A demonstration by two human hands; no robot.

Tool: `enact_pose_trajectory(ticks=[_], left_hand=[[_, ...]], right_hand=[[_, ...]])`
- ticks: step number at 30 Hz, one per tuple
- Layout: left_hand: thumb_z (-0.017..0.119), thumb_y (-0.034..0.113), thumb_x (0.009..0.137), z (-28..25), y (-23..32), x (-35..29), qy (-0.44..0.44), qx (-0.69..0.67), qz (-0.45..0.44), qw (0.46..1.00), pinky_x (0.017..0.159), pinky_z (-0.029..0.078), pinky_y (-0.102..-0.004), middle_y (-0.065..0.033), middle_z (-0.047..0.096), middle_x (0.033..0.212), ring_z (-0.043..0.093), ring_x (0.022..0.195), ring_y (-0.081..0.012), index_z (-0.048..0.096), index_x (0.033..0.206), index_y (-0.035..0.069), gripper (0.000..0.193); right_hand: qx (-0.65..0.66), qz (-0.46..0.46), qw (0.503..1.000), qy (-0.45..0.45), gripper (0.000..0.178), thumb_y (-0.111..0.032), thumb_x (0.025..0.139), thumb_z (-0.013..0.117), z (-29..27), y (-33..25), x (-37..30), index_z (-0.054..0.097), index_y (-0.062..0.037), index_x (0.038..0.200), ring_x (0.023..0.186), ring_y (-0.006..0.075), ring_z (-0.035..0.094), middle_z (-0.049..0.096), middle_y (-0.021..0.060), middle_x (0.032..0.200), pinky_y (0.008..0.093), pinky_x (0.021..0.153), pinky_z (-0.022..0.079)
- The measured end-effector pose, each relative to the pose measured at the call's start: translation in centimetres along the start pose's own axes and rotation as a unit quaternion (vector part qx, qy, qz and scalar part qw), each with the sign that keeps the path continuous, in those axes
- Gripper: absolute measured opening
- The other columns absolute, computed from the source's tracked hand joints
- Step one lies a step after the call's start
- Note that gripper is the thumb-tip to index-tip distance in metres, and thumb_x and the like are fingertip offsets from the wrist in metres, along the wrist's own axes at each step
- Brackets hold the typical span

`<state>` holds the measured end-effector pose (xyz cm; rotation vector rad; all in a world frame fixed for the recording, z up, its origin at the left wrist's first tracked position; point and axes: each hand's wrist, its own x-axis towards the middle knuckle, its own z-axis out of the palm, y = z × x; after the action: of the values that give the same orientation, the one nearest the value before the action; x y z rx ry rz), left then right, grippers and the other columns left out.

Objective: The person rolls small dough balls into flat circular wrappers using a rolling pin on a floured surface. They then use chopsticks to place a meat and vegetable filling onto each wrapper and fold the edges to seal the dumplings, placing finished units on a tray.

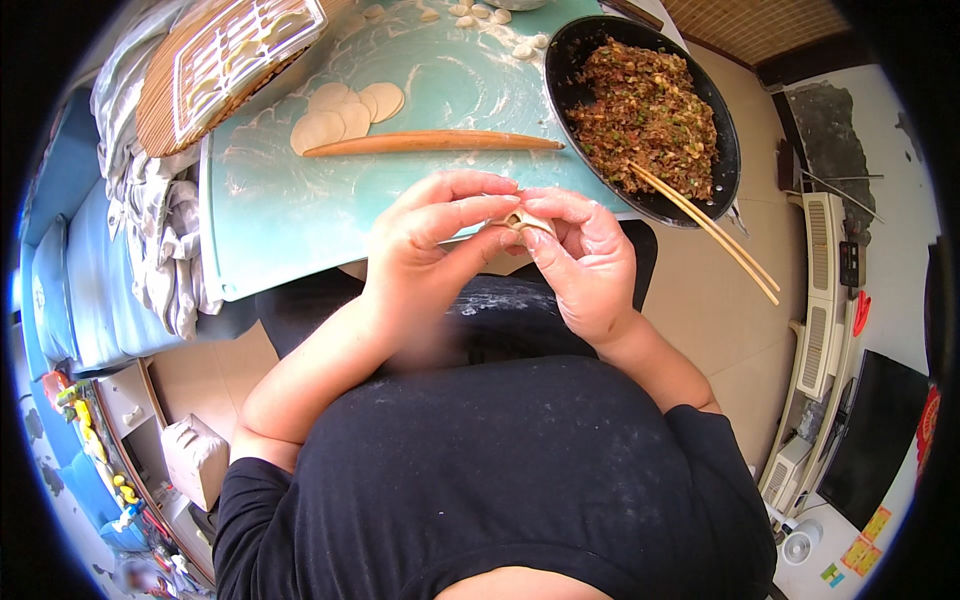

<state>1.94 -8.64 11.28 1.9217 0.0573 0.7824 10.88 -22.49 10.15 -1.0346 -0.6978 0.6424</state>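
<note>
- Left hand (pixel 430 235) is narrowed to a fingertip pinch on the small folded dough piece (pixel 530 223), thumb below and fingers above.
- Right hand (pixel 590 265) has the other side in a similar pinch, so the dough's probably too soft for 1 hand to keep its shape. Little gap showing in the top.
- That piece is up in the air between the 2 hands, by the table (pixel 280 225)'s near edge, likely just the comfy spot.
- Round wrappers (pixel 318 131) overlap loosely behind the rolling pin (pixel 430 145); flour on the table presumably stops sticking.
- Pan (pixel 729 150) of chopped filling (pixel 645 110) sits right, seemingly for easy reach.
- 2 chopsticks (pixel 715 235) lean over its rim, tips in the filling, handles toward the person, so pretty grabbable.
</note>
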Motion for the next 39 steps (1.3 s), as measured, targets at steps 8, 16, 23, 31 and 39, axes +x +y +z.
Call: enact_pose_trajectory(ticks=[8, 16, 23, 31, 39], left_hand=[[0.069, 0.0, 0.073, -0.4, 0.1, -0.1, -0.026, -0.002, -0.015, 1.0, 0.08, 0.049, -0.0309, -0.013, 0.065, 0.099, 0.062, 0.093, -0.0235, 0.068, 0.092, 0.001, 0.019], [0.065, -0.003, 0.073, -0.7, 1.0, 0.3, -0.037, 0.057, -0.067, 0.995, 0.075, 0.05, -0.0286, -0.012, 0.066, 0.094, 0.064, 0.086, -0.0213, 0.068, 0.087, 0.001, 0.015], [0.069, -0.001, 0.071, -0.7, 1.1, 0.3, -0.036, 0.098, -0.027, 0.994, 0.072, 0.051, -0.0296, -0.0112, 0.066, 0.091, 0.064, 0.085, -0.0217, 0.067, 0.087, 0.001, 0.016], [0.072, 0.0, 0.069, -0.4, 0.3, -0.1, -0.02, 0.068, 0.017, 0.997, 0.071, 0.052, -0.0285, -0.0119, 0.066, 0.091, 0.065, 0.083, -0.0219, 0.067, 0.087, 0.0, 0.018], [0.07, 0.001, 0.067, -0.4, 0.2, 0.1, -0.011, 0.22, 0.149, 0.964, 0.064, 0.05, -0.0296, -0.0087, 0.065, 0.087, 0.064, 0.076, -0.0219, 0.064, 0.082, 0.001, 0.016]], right_hand=[[0.014, 0.023, 1.0, -0.004, 0.022, 0.004, 0.087, 0.054, -0.1, 0.1, -0.2, 0.053, -0.0007, 0.109, 0.096, 0.012, 0.057, 0.057, 0.0086, 0.107, 0.0239, 0.083, 0.047], [-0.109, -0.014, 0.994, -0.018, 0.024, 0.006, 0.086, 0.054, -0.4, 0.9, -0.3, 0.053, -0.0009, 0.109, 0.094, 0.0111, 0.058, 0.056, 0.0064, 0.109, 0.0232, 0.082, 0.047], [-0.027, 0.039, 0.999, 0.013, 0.023, 0.004, 0.086, 0.055, -0.1, 0.4, -0.3, 0.052, -0.0003, 0.109, 0.091, 0.0111, 0.058, 0.058, 0.0082, 0.105, 0.0239, 0.08, 0.048], [0.018, 0.046, 0.999, 0.023, 0.022, 0.002, 0.087, 0.055, 0.0, 0.0, -0.3, 0.052, 0.0004, 0.108, 0.091, 0.012, 0.059, 0.059, 0.0102, 0.107, 0.0249, 0.08, 0.049], [0.005, 0.061, 0.998, 0.024, 0.02, 0.001, 0.088, 0.054, 0.2, -0.2, -0.4, 0.051, 0.0008, 0.108, 0.092, 0.0123, 0.059, 0.058, 0.0111, 0.108, 0.0252, 0.079, 0.051]])
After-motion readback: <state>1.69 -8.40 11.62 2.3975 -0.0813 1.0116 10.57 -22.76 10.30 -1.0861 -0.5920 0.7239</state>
